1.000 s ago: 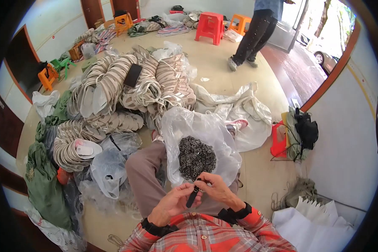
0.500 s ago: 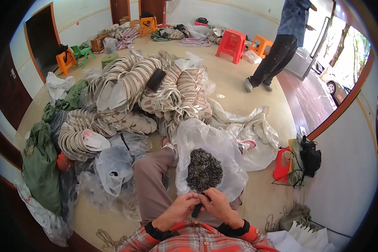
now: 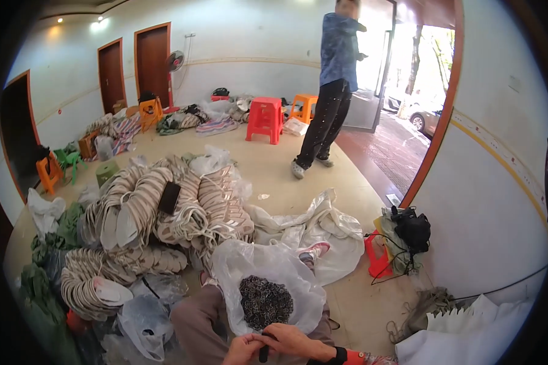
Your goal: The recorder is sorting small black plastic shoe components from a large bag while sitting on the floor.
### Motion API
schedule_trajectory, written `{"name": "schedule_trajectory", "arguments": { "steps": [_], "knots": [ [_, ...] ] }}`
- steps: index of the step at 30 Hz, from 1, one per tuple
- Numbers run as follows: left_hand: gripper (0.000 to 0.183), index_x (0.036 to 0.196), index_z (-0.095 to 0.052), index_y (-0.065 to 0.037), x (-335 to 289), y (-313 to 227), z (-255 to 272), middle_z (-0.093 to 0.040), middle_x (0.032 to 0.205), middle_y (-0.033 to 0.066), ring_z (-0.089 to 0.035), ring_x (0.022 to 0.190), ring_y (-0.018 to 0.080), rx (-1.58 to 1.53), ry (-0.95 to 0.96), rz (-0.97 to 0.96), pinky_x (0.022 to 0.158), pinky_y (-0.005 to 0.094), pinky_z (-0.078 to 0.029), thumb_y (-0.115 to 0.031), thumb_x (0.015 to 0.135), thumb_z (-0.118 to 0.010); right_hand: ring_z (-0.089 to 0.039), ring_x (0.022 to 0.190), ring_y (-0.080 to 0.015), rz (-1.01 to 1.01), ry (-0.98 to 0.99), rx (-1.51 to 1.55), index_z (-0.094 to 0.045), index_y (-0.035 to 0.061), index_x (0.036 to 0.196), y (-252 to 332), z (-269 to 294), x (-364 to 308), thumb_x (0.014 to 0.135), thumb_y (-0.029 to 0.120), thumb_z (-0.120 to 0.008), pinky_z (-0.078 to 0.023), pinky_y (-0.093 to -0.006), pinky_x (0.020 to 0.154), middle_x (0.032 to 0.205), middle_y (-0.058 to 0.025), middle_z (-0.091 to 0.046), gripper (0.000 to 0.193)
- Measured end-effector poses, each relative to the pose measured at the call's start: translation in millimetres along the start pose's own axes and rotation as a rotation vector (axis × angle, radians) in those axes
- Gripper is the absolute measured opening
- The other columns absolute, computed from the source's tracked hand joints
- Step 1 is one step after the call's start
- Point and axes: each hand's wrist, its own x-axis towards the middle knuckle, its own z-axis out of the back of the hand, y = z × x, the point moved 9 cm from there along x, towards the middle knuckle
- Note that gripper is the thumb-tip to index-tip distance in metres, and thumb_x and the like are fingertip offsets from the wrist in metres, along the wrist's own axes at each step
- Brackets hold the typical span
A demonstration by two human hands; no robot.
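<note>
At the lower edge, my left hand [image 3: 243, 349] and my right hand [image 3: 292, 339] meet, fingers closed around a short black strip [image 3: 263, 354]. Its lower end sticks out below the fingers, and I cannot make out what it is fastened to. Just beyond them, between my legs, a clear plastic bag [image 3: 310, 297] lies spread open. A heap of small dark metal buckles or rings [image 3: 266, 304] fills its middle. My right hand is close to the bag's near side.
Bundles of beige shoe uppers [image 3: 134, 207] are piled ahead on the left, with a black phone-like object [image 3: 169, 198] on top. A white woven sack [image 3: 332, 243] lies beyond the bag. Red stool [image 3: 265, 118] and standing person [image 3: 335, 79] are farther off, near an open door.
My view has tilted up and swung right, so the scene sits lower and farther left. Both hands stay together on the black strip. The standing person has turned slightly.
</note>
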Motion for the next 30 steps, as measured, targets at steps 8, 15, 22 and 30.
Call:
{"name": "schedule_trajectory", "arguments": {
  "steps": [8, 15, 22, 30],
  "knots": [
    [0.016, 0.08, -0.06, 0.002, -2.1, 4.2, -0.7, -0.054, 0.059, 0.0043, -0.05, 0.049, 0.0115, -0.048, 0.026, 0.05, 0.047, 0.0235, -0.038, -0.01, 0.084, -0.049, -0.054, 0.069, -0.0312, 0.305, -0.167, -0.126, -0.056, 0.0027, 0.08, 24.6, 4.9, -7.2, 0.08, 0.022, -0.058, -0.044, -0.0378, 0.062, 0.072, -0.0139, -0.053, 0.019],
    [0.019, 0.087, -0.061, 0.003, -0.7, 7.9, 6.0, -0.06, 0.067, 0.0087, -0.052, 0.049, 0.0134, -0.001, 0.039, 0.062, 0.049, 0.0242, -0.042, -0.012, 0.084, -0.05, -0.056, 0.068, -0.0338, -0.038, -0.026, 0.183, -0.058, -0.0017, 0.077, 17.7, 16.4, -0.4, 0.083, 0.022, -0.055, -0.043, -0.0405, 0.06, 0.07, -0.0175, -0.056, 0.025],
    [0.015, 0.077, -0.061, 0.002, 6.3, 15.0, 7.7, -0.057, 0.06, 0.0081, -0.048, 0.046, 0.0133, -0.141, -0.089, 0.061, 0.044, 0.0241, -0.037, -0.007, 0.08, -0.049, -0.053, 0.063, -0.0295, 0.351, -0.413, -0.078, -0.057, 0.0034, 0.074, 29.3, 15.4, -9.6, 0.077, 0.016, -0.059, -0.042, -0.0371, 0.056, 0.067, -0.0108, -0.052, 0.013],
    [0.01, 0.07, -0.057, 0.0, -2.9, 5.6, 10.6, -0.048, 0.055, 0.0014, -0.039, 0.044, 0.0096, -0.179, -0.185, -0.012, 0.043, 0.0242, -0.031, -0.006, 0.074, -0.051, -0.051, 0.061, -0.0279, 0.327, -0.558, -0.104, -0.054, 0.005, 0.072, 46.9, 24.9, -14.2, 0.072, 0.012, -0.063, -0.042, -0.0361, 0.054, 0.068, -0.0101, -0.05, 0.011]
  ]
}}
